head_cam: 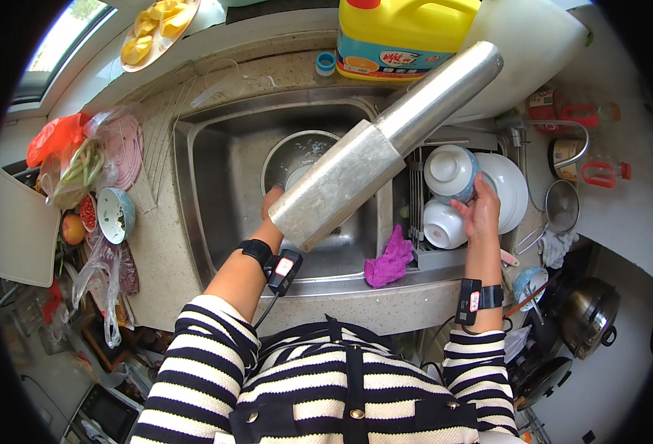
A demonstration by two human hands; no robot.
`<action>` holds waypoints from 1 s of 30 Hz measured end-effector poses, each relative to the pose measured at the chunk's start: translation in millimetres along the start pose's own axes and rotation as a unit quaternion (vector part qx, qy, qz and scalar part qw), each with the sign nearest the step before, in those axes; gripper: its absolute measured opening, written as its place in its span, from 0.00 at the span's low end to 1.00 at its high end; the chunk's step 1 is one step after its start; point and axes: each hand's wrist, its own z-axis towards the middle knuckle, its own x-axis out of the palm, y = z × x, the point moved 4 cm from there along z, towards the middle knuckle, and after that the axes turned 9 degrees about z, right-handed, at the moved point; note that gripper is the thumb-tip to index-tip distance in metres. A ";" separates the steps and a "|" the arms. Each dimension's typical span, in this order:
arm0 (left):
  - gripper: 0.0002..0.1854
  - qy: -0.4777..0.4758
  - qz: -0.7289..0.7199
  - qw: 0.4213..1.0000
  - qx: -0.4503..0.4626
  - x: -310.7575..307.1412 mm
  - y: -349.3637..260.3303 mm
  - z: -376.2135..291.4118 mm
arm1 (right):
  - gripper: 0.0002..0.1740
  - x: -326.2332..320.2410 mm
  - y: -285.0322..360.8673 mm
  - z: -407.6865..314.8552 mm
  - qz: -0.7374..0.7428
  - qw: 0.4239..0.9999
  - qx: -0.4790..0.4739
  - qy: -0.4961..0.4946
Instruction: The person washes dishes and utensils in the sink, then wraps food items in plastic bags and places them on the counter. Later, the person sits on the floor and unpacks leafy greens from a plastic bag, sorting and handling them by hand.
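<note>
My left hand (272, 203) reaches into the stainless steel sink basin (215, 166) at the near left side of a metal bowl (282, 158); the faucet hides part of both, and whether the fingers grip the rim cannot be seen. A paler round item shows inside the bowl. At the right, my right hand (480, 208) has its fingers against an upturned blue and white bowl (449, 169) on the dish rack. Below that one lies a white bowl (442, 227), and white plates (512, 191) stand beyond my fingers. A purple cloth (390, 261) hangs over the basin's near right edge.
A thick metal faucet (354, 177) crosses above the sink. Behind stand a yellow detergent jug (404, 39) and a blue cap (325, 63). Bagged vegetables (79, 166) and a patterned bowl (116, 215) are at left. A strainer (563, 206) and a metal pot (590, 316) are at right.
</note>
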 end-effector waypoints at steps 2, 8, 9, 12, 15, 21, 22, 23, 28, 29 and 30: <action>0.21 0.024 -0.044 0.999 0.014 17.7 6.7 12.3 | 0.22 -8.2 3.7 2.0 -0.107 0.992 -0.006 -0.064; 0.15 -0.017 -0.181 0.983 0.036 -12.0 -15.0 -15.4 | 0.25 27.8 42.6 -31.3 -0.440 0.784 -0.417 -0.134; 0.13 -0.019 -0.188 0.981 0.038 -27.6 -23.4 -25.8 | 0.24 41.4 38.3 -32.5 -0.343 0.854 -0.384 -0.071; 0.15 0.076 -0.349 0.934 -0.016 -77.4 -40.2 -63.5 | 0.22 82.0 26.0 -41.8 -0.275 0.932 -0.237 -0.011; 0.23 0.125 -0.517 0.846 -0.031 -121.8 -55.5 -105.8 | 0.20 117.1 -2.4 -57.1 -0.272 0.941 -0.160 0.123; 0.32 0.248 -0.680 0.688 -0.045 -146.4 -73.2 -125.6 | 0.24 151.9 -95.1 -75.7 -0.440 0.812 -0.267 0.275; 0.32 0.263 -0.681 0.683 -0.036 -145.7 -74.2 -123.6 | 0.25 155.0 -107.4 -73.0 -0.446 0.820 -0.239 0.268; 0.32 0.268 -0.687 0.675 -0.029 -145.3 -75.0 -121.7 | 0.25 156.8 -117.5 -68.0 -0.431 0.848 -0.168 0.259; 0.40 0.259 -0.706 0.659 0.022 -154.6 -87.6 -126.0 | 0.31 163.6 -132.3 -65.9 -0.336 0.922 0.003 0.194; 0.41 0.241 -0.704 0.668 0.027 -157.6 -91.2 -131.5 | 0.25 163.6 -138.4 -65.6 -0.304 0.930 0.047 0.199; 0.46 0.225 -0.721 0.654 0.037 -161.0 -95.9 -138.0 | 0.21 163.0 -147.4 -65.1 -0.263 0.939 0.089 0.204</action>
